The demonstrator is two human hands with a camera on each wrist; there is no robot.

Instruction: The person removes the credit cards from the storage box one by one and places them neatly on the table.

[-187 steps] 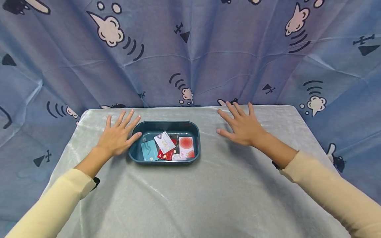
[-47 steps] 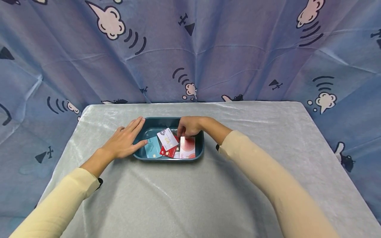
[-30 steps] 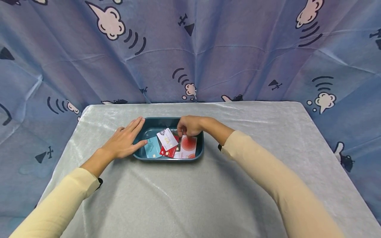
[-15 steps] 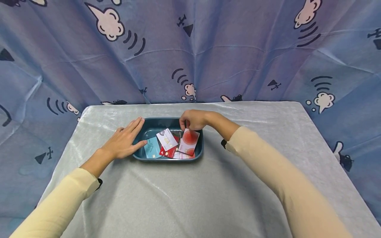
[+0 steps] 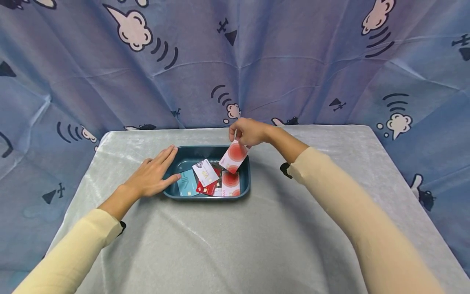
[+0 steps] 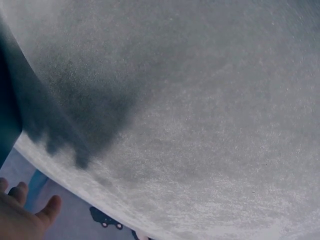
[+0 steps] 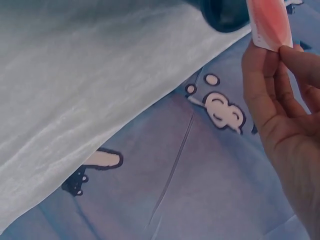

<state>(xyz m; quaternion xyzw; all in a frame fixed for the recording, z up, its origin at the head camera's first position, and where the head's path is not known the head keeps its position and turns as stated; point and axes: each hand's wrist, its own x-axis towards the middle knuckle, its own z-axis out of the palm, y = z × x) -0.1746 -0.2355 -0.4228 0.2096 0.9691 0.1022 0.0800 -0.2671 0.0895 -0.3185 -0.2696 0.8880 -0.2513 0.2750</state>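
In the head view my right hand (image 5: 251,131) pinches the top edge of a pink and white plastic card (image 5: 235,156) with red circles, raised over the right back part of a dark teal tray (image 5: 202,198). The right wrist view shows thumb and fingers closed on that card's edge (image 7: 270,22). My left hand (image 5: 148,173) rests at the tray's left rim, fingers straight, thumb reaching over the inside. Inside the tray lie a matching pink card (image 5: 230,190), a white VIP card (image 5: 205,172), a red card (image 5: 208,189) and a light blue card (image 5: 188,183).
A grey velvety cloth (image 5: 205,237) covers the table under the tray. Behind the table's far edge hangs a blue patterned curtain (image 5: 279,73). In the left wrist view the tray's dark side (image 6: 6,110) shows at the left edge.
My right hand has gripped the upper pink card and lifted it up and back from the tray, uncovering the matching card below. My left hand came to the tray's rim and stays there.
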